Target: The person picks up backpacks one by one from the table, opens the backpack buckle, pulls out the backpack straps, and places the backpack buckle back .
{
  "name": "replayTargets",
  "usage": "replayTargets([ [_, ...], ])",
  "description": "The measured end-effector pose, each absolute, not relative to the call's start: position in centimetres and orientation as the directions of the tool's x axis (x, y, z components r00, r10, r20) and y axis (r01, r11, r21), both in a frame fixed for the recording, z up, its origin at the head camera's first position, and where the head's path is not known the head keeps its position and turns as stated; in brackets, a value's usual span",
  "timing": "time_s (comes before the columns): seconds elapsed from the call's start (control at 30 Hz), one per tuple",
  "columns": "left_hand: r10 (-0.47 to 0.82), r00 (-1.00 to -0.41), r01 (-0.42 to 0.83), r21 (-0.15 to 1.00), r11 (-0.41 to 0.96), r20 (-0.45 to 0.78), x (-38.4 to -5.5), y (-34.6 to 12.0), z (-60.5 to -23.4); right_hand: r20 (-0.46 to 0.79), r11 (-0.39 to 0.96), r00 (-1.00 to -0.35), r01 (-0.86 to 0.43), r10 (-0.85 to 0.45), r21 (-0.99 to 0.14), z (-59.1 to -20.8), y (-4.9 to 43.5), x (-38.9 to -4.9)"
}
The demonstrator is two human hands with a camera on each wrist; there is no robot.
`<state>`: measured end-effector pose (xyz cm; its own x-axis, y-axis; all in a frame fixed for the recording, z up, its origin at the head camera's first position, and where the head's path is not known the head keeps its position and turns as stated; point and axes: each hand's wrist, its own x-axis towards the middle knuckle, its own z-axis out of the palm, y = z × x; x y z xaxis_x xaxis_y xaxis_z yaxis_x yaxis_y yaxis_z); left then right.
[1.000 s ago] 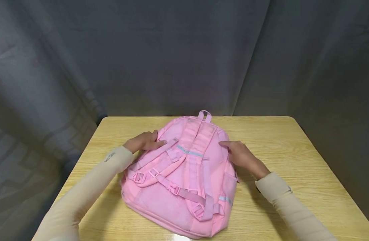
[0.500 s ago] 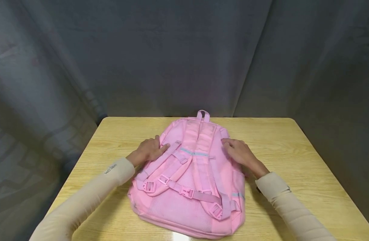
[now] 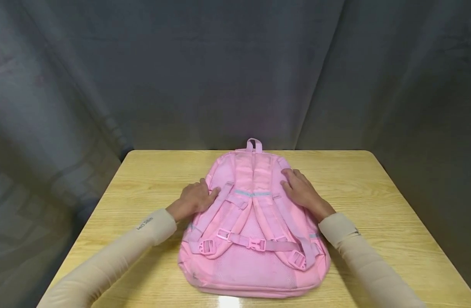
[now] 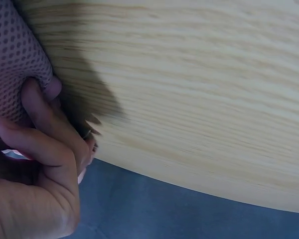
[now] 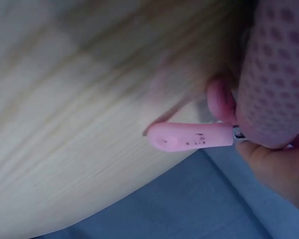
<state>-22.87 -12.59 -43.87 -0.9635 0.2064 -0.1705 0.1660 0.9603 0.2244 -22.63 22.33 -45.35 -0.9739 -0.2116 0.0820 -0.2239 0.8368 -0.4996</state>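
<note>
A pink backpack (image 3: 254,269) lies on the table with its shoulder straps and buckled chest strap facing up, its top loop pointing away from me. My left hand (image 3: 196,196) grips its left side, thumb on top near a strap. In the left wrist view, the fingers (image 4: 52,117) curl against the pink mesh (image 4: 12,55). On the opposite side, my right hand (image 3: 302,190) holds the upper right edge, its thumb over the back panel. Two pink zipper pulls (image 5: 192,138) hang beside the mesh in the right wrist view; most of that hand is hidden there.
The light wooden table (image 3: 374,205) extends on both sides of the backpack and has rounded far corners. Dark grey curtains (image 3: 227,77) hang behind it and along both sides.
The backpack has turned from a slant to nearly straight, its lower end swinging right. Both hands have stayed at its sides, the left shifting slightly nearer and right.
</note>
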Motion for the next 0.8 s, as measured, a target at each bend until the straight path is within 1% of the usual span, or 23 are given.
replayTargets([
  [0.37,0.175,-0.971,0.141,0.198,0.970,-0.164,-22.2,-11.4,-44.0,0.101,0.822,-0.964,-0.262,-0.245,-0.505,-45.6,23.2,-23.9],
  [0.6,0.168,-0.968,0.128,0.209,0.970,-0.188,-21.9,-11.0,-44.0,0.102,0.820,-0.962,-0.268,-0.251,-0.506,-45.6,23.3,-24.1],
  [0.8,0.176,-0.969,0.140,0.202,0.969,-0.174,-22.1,-11.1,-44.1,0.112,0.818,-0.962,-0.272,-0.251,-0.506,-45.5,23.2,-24.0],
])
